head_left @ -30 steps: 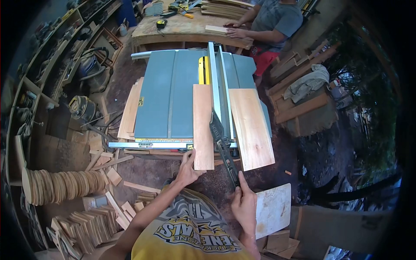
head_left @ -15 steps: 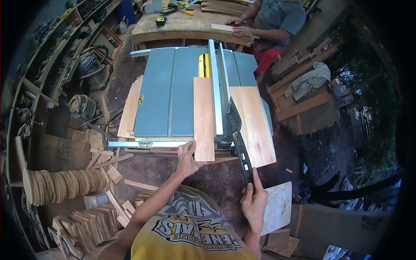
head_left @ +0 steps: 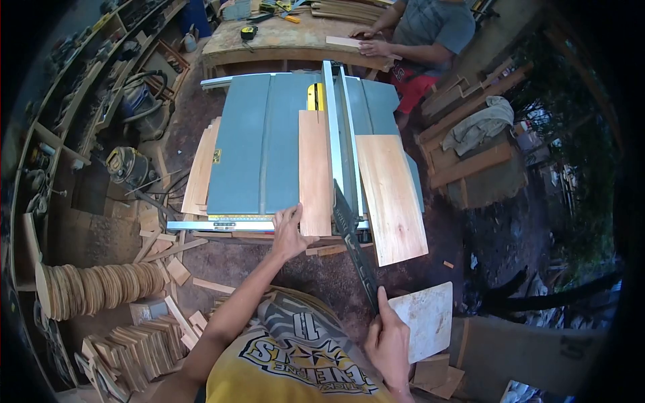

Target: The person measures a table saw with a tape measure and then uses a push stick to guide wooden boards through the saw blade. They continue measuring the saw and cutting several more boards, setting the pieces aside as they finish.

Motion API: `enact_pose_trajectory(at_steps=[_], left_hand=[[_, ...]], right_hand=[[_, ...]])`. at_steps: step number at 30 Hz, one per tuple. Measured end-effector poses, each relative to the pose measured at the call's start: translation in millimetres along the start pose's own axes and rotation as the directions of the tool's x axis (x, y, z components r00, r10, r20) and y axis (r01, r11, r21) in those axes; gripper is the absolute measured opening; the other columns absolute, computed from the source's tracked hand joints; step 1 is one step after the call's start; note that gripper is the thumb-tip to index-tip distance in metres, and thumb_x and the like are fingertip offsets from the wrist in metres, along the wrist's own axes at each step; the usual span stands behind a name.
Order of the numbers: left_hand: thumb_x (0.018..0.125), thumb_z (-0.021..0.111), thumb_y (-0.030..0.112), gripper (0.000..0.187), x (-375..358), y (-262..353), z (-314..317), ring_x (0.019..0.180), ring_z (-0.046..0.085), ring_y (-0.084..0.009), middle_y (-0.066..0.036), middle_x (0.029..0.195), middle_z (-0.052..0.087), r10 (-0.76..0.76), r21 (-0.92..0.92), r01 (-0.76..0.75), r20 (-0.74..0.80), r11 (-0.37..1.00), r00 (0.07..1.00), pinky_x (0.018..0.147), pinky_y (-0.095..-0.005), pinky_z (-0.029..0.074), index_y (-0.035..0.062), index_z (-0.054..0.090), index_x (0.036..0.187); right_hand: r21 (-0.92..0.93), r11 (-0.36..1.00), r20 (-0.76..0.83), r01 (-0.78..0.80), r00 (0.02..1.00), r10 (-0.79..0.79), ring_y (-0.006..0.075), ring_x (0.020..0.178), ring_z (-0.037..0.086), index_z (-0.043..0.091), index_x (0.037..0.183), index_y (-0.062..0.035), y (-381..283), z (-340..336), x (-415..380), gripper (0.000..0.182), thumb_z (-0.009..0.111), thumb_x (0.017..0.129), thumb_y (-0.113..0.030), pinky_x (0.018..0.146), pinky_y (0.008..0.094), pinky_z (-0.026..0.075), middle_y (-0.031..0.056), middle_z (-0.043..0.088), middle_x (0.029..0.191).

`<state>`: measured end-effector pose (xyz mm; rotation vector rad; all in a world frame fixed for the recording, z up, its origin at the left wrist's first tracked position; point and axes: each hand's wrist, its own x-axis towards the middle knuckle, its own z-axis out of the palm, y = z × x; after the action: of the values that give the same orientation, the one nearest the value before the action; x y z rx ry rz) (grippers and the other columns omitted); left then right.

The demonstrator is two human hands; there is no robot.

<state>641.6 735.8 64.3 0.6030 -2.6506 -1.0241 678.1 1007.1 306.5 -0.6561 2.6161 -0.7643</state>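
A long wooden board [head_left: 314, 174] lies on the blue-grey saw table [head_left: 235, 148], along the left side of the metal fence [head_left: 334, 121]. Its far end reaches the yellow blade insert [head_left: 316, 97]. My left hand [head_left: 289, 233] grips the board's near left edge. A long black push stick [head_left: 353, 242] is in my right hand [head_left: 390, 332], with its far end over the fence beside the board. Right of the fence a second, wider board [head_left: 392, 198] rests on the table and overhangs the near edge.
Beyond the saw stands a workbench [head_left: 282, 43] with a tape measure [head_left: 248, 32]; a person [head_left: 430, 33] there has both hands on a small board. Stacked wood pieces [head_left: 107, 289] and shop vacuums [head_left: 144, 111] are at left. A whitish panel [head_left: 423, 322] stands near my right hand.
The board beside the fence has slid forward toward the blade insert, with my left hand moving along. The push stick has swung left, off the wider board, and my right hand has moved nearer me.
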Motion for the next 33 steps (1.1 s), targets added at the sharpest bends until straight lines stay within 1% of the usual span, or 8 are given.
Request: enact_pose_trajectory(at_steps=[3,9,15,21,24,27,30,33], left_hand=[[0.055,0.095,0.035,0.107,9,-5,2,0.120,0.040,-0.0341,-0.017,0.135,0.050,0.027,0.027,-0.027,-0.005,0.999,1.000,0.108,-0.0454,0.031,-0.0083,0.047,0.140],[0.052,0.096,0.033,0.109,26,-5,-1,0.121,0.039,-0.0349,-0.016,0.136,0.051,0.023,0.062,-0.022,-0.019,0.998,1.000,0.108,-0.0481,0.031,-0.0054,0.047,0.142],[0.051,0.096,0.037,0.109,40,-12,0,0.125,0.039,-0.0369,-0.017,0.136,0.051,0.051,0.062,-0.048,-0.046,0.997,0.998,0.108,-0.0500,0.031,-0.0021,0.049,0.142],[0.059,0.092,0.038,0.106,49,-12,-10,0.126,0.039,-0.0349,-0.020,0.139,0.049,0.055,0.042,-0.056,0.030,0.998,0.998,0.109,-0.0465,0.030,-0.0083,0.045,0.143],[0.065,0.089,0.035,0.100,52,-37,-12,0.126,0.042,-0.0346,-0.021,0.135,0.053,0.156,-0.033,-0.155,0.041,0.987,0.987,0.108,-0.0454,0.031,-0.0086,0.044,0.143],[0.069,0.087,0.026,0.089,48,-38,-6,0.120,0.045,-0.0338,-0.022,0.136,0.054,0.137,-0.087,-0.133,0.045,0.987,0.990,0.107,-0.0432,0.032,-0.0031,0.049,0.143],[0.068,0.087,0.028,0.084,46,-33,-3,0.118,0.048,-0.0334,-0.020,0.129,0.062,0.070,-0.076,-0.070,-0.008,0.995,0.998,0.106,-0.0440,0.033,-0.0063,0.054,0.137],[0.066,0.089,0.030,0.075,49,-18,-13,0.114,0.048,-0.0319,-0.017,0.123,0.065,-0.095,-0.102,0.087,-0.085,0.991,0.992,0.105,-0.0450,0.034,-0.0049,0.063,0.127]], right_hand=[[0.042,0.997,0.013,-0.061,0.998,0.061,0.0442,0.074,0.064,0.045,0.145,0.0019,-13,-7,-10,0.063,0.050,0.082,0.008,0.073,0.0470,0.051,0.0287,0.062,0.085],[-0.095,0.992,0.165,-0.079,0.982,0.094,0.0424,0.072,0.064,0.039,0.149,0.0000,-17,-8,-18,0.073,0.055,0.078,0.005,0.069,0.0483,0.052,0.0263,0.062,0.083],[-0.183,0.983,0.160,-0.034,0.985,0.064,0.0402,0.067,0.063,0.038,0.148,0.0039,-13,10,-10,0.073,0.056,0.077,0.002,0.064,0.0471,0.052,0.0244,0.060,0.079],[-0.257,0.966,0.147,-0.017,0.988,0.057,0.0404,0.063,0.063,0.037,0.147,0.0071,-28,23,11,0.074,0.057,0.075,0.001,0.059,0.0472,0.053,0.0257,0.060,0.078],[-0.289,0.957,0.149,-0.032,0.986,0.078,0.0402,0.061,0.063,0.038,0.147,0.0071,-33,25,23,0.075,0.058,0.075,0.001,0.058,0.0473,0.053,0.0261,0.060,0.078],[-0.291,0.957,0.132,0.003,0.991,0.037,0.0391,0.060,0.063,0.039,0.146,0.0076,-34,23,26,0.074,0.058,0.074,0.001,0.057,0.0465,0.053,0.0256,0.060,0.077],[-0.294,0.956,0.184,0.003,0.982,0.053,0.0377,0.057,0.063,0.040,0.145,0.0088,-40,7,20,0.073,0.058,0.075,0.001,0.055,0.0460,0.053,0.0248,0.061,0.076],[-0.317,0.948,0.233,0.019,0.971,0.059,0.0367,0.055,0.063,0.041,0.143,0.0099,-41,4,16,0.071,0.058,0.075,0.000,0.053,0.0451,0.052,0.0233,0.061,0.073]])
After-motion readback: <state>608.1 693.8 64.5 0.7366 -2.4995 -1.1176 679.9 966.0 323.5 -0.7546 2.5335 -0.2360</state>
